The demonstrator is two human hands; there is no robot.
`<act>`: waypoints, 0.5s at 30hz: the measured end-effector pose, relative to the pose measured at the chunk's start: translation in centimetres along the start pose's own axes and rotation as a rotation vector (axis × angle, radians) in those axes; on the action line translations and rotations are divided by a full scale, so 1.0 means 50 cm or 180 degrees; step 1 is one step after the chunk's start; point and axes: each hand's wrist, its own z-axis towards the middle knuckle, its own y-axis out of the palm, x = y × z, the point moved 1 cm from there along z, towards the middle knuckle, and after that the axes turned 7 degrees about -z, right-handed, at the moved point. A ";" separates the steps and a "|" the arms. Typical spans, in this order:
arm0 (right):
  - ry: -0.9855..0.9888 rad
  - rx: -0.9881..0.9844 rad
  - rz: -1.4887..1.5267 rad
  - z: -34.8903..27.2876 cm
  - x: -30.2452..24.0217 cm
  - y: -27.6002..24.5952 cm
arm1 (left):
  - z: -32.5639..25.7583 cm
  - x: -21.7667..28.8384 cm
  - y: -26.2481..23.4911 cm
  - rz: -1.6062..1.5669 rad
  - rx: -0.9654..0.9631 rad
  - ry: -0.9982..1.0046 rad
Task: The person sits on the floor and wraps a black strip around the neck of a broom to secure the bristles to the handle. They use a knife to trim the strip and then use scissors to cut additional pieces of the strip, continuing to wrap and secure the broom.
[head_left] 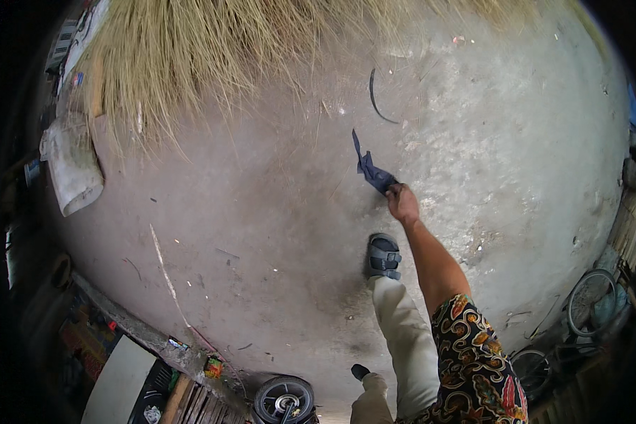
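My right hand [404, 203] reaches out over the floor with its fingers closed on a crumpled dark blue piece of cloth [379, 177]. A narrow end of the cloth points up and away from the hand. Whether its far end touches the floor I cannot tell. Beyond the cloth a thin curved black strip [374, 97] lies on the floor. Just below the hand is my foot in a dark strapped sandal [384, 256]. My left hand does not show.
Long dry straw [184, 56] spreads over the far side of the concrete floor [283, 212]. A pale sack [74, 169] lies at the left edge. A pale stick [164, 265] lies at lower left, a black wheel [283, 400] stands near the bottom, and a spoked bicycle wheel [591, 302] is at right.
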 end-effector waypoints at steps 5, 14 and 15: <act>-0.0280 -0.0042 0.1320 -0.147 -0.153 -0.036 | -0.004 0.157 0.031 0.0153 -0.0316 0.0385; -0.1255 -0.1384 0.2290 -0.481 -0.472 -0.218 | -0.191 0.529 0.300 0.0176 -0.0047 0.1674; -0.1522 -0.1396 0.2204 -0.543 -0.512 -0.251 | -0.221 0.560 0.313 -0.0025 -0.0330 0.1808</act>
